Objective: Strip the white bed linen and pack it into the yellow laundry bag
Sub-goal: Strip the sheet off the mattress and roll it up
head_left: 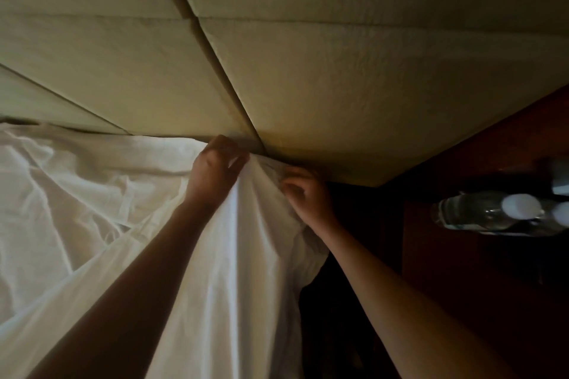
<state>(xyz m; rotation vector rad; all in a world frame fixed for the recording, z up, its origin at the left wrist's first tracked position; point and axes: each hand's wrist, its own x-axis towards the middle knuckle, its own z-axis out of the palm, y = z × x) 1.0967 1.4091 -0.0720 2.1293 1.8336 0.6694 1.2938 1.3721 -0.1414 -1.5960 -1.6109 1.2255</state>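
- White, crumpled bed sheet is lying over the bed to the left of the fingers, its folds running up toward the gathered corner between both hands.
- Left hand is gripping that bunched corner, its fingers curling over the cloth just below the padded headboard.
- Sheet corner is hanging down from between the two hands and draping over the bed's edge, below the fingers.
- Right hand is pinching the same corner from the other side, its fingers curling into the fabric, just beside the left hand.
- Dark wooden nightstand is standing well to the right of the fingers, with white-capped clear plastic bottles on it.
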